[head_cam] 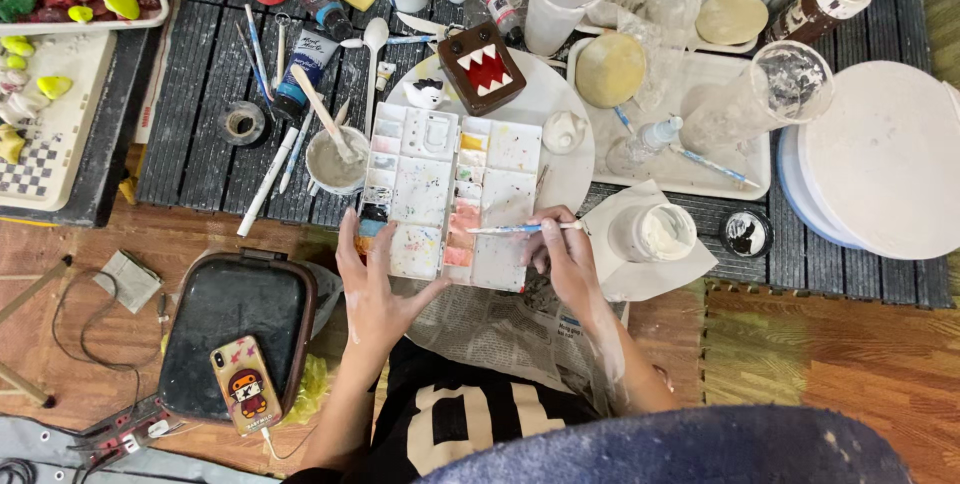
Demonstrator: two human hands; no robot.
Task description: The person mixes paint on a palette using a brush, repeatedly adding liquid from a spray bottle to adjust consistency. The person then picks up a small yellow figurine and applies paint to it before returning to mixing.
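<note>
Paintbrush lies almost level across the middle of the frame, its long axis running left to right, tip pointing left over the white paint palette. The right hand pinches its handle end between thumb and fingertips. The left hand cups the palette's lower left edge, fingers spread underneath, thumb on the rim. Bristles seem to touch a pinkish well, though that is hard to make out. Just right sits a white jar.
</note>
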